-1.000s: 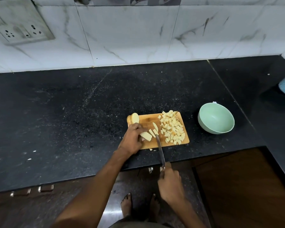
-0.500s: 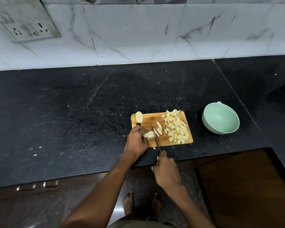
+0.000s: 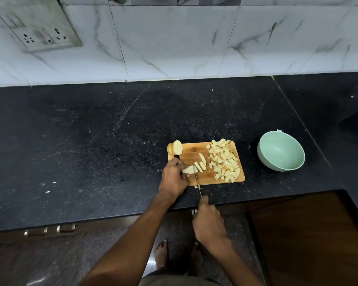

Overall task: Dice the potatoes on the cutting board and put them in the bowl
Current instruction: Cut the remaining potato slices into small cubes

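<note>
A small wooden cutting board (image 3: 190, 150) lies on the black counter. On its right half sits a pile of diced potato (image 3: 223, 161). My left hand (image 3: 174, 177) pins a pale potato piece (image 3: 189, 169) to the board's near left part. My right hand (image 3: 210, 222) grips the knife (image 3: 197, 182), whose blade stands across the potato piece right beside my left fingers. Three cut slices (image 3: 201, 164) lie just right of the blade. A potato half (image 3: 176, 147) rests at the board's far left corner. The mint-green bowl (image 3: 266, 159) stands empty to the right of the board.
The black stone counter (image 3: 91, 151) runs left and back to a white tiled wall with a socket plate (image 3: 39, 32). The counter's front edge passes just below the board. A small potato scrap (image 3: 196, 187) lies off the board near the blade. My bare feet show on the floor.
The knife has shifted left along the potato piece and cut off another slice. My right hand has drawn in closer to the board. My left hand keeps its hold.
</note>
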